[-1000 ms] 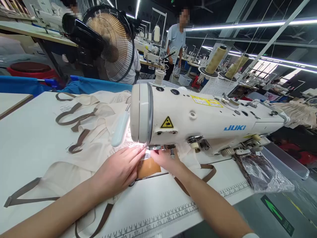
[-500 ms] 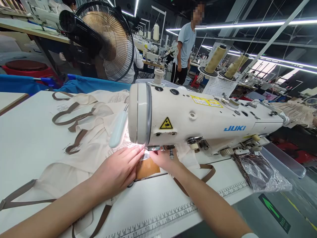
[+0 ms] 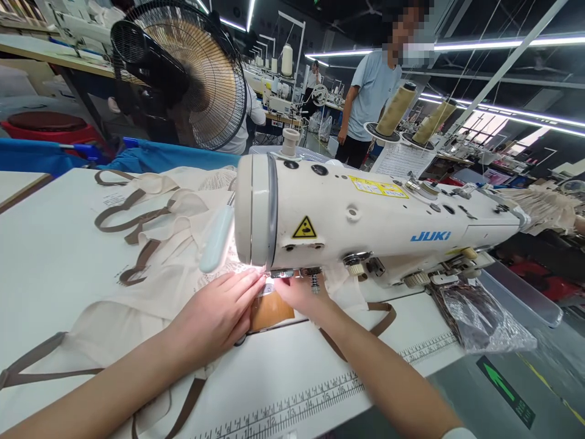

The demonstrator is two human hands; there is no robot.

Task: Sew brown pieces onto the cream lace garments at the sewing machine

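Observation:
My left hand (image 3: pixel 218 314) lies flat, fingers stretched out, on cream fabric (image 3: pixel 137 305) just left of the needle area of a white JUKI sewing machine (image 3: pixel 365 222). My right hand (image 3: pixel 302 295) rests under the machine head on the other side, with its fingertips pressed to the fabric by the presser foot (image 3: pixel 286 274). Between the two hands sits a tan leather-like patch (image 3: pixel 270 310) on the fabric. Brown straps (image 3: pixel 132 216) trail from the cream pieces across the table.
The white table (image 3: pixel 50 256) has a printed ruler (image 3: pixel 301 405) along its front edge. A plastic bag (image 3: pixel 479 320) lies at the right. A black fan (image 3: pixel 192 73) stands behind. Thread cones (image 3: pixel 397 110) stand behind the machine. A person in a light blue shirt (image 3: pixel 372 97) stands beyond.
My hands stay almost still at the needle. The person in the light blue shirt has walked to the right and closer behind the machine.

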